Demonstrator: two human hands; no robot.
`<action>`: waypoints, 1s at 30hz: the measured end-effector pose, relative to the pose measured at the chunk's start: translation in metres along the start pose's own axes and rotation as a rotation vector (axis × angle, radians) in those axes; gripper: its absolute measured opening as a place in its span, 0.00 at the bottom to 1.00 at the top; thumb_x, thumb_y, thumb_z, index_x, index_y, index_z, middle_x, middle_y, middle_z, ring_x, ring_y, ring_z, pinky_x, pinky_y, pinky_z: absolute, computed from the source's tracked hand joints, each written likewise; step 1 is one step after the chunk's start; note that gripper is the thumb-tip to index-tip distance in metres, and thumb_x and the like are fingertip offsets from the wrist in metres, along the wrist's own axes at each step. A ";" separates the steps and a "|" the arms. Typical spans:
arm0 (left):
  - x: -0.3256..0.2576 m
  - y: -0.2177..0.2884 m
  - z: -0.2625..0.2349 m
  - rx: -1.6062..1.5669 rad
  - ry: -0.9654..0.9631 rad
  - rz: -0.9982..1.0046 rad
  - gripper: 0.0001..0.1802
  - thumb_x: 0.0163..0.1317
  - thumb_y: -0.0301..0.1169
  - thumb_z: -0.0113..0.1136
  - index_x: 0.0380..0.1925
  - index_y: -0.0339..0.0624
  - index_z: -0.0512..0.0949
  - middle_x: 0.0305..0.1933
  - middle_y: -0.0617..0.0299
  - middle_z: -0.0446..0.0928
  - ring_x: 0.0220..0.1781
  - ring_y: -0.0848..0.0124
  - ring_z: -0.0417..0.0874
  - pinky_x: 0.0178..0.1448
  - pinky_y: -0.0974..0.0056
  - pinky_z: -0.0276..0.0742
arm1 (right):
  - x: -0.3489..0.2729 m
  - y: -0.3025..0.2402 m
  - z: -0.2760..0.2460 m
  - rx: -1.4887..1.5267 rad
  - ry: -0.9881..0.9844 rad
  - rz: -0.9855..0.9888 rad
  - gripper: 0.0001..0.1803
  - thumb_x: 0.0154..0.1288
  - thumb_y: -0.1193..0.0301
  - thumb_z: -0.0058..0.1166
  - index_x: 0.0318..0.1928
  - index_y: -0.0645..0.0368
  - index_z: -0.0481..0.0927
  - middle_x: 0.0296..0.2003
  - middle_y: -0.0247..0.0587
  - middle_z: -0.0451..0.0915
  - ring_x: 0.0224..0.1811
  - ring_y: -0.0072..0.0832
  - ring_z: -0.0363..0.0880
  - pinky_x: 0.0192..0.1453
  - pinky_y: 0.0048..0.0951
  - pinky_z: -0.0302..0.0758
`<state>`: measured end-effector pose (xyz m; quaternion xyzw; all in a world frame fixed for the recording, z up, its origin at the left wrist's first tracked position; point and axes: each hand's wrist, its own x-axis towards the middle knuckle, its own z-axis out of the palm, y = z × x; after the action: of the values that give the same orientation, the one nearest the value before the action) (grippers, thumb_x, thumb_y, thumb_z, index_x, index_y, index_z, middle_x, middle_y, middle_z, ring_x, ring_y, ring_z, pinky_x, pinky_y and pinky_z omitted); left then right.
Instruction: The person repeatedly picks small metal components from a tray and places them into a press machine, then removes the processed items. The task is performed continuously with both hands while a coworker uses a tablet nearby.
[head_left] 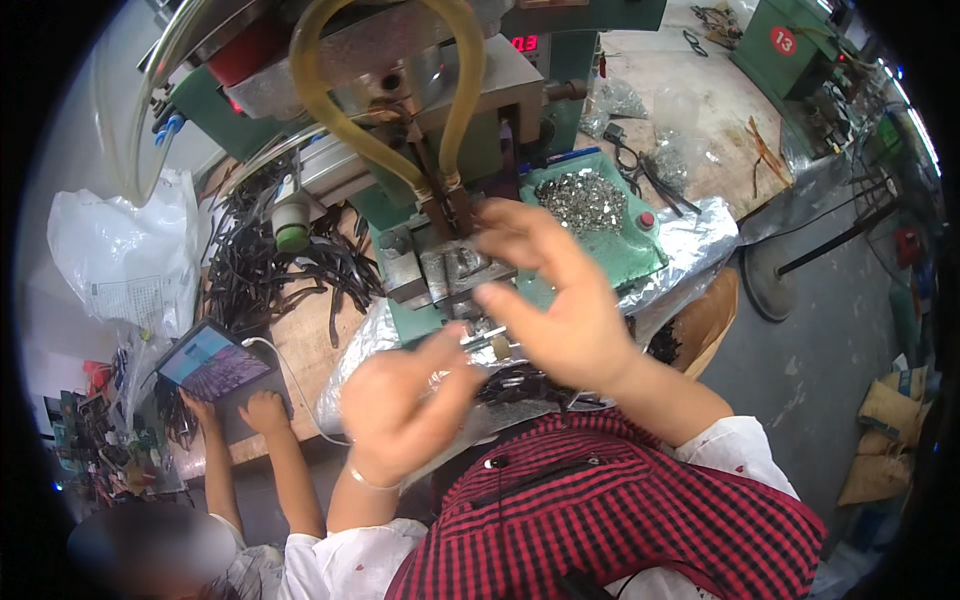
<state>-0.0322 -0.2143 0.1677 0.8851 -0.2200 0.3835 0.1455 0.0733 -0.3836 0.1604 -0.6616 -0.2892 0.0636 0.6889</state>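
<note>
Work at the machine looks to be under way, with plenty of loose parts about it. The metal block (405, 272) sits at the centre of the frame, below the looped yellow tube (466, 70). The right hand (560, 310) is beside it, thumb and fingers spread apart and the fingertips near the block. The left hand (395, 410), lower and left of centre, has thumb and forefinger reaching toward a short metal rod (482, 338); blur hides whether they grip anything, so I cannot tell.

Small metal pieces (582, 198) lie heaped on the green tray (648, 252) right of centre, and a broad tangle of dark strips (260, 240) covers the bench at left; both supplies look far from used up. More dark pieces (520, 382) lie below the hands, but whether these are finished cannot be told. No completed piece can be made out in the block.
</note>
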 end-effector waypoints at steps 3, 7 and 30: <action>0.012 0.001 0.028 0.039 0.039 0.179 0.12 0.52 0.29 0.77 0.37 0.45 0.85 0.45 0.56 0.88 0.25 0.76 0.77 0.27 0.71 0.69 | 0.006 0.062 -0.052 -0.369 0.266 -0.054 0.17 0.69 0.79 0.55 0.57 0.65 0.83 0.52 0.44 0.87 0.59 0.31 0.84 0.66 0.31 0.75; 0.009 -0.009 0.046 0.022 0.073 0.241 0.13 0.52 0.30 0.78 0.36 0.46 0.84 0.43 0.57 0.87 0.22 0.79 0.74 0.24 0.72 0.65 | -0.026 0.113 -0.087 -0.642 0.198 0.056 0.15 0.68 0.78 0.57 0.53 0.64 0.85 0.49 0.47 0.88 0.55 0.37 0.87 0.61 0.34 0.79; -0.073 -0.023 -0.009 0.211 0.315 -0.369 0.14 0.57 0.17 0.68 0.45 0.34 0.86 0.47 0.51 0.88 0.38 0.63 0.88 0.40 0.65 0.82 | -0.027 0.120 -0.087 -0.749 0.398 0.050 0.03 0.68 0.78 0.59 0.40 0.64 0.80 0.36 0.49 0.86 0.39 0.44 0.87 0.47 0.39 0.81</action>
<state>-0.0705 -0.1702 0.1169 0.8499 0.0118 0.5043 0.1523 0.1286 -0.4581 0.0422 -0.8724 -0.1375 -0.1582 0.4417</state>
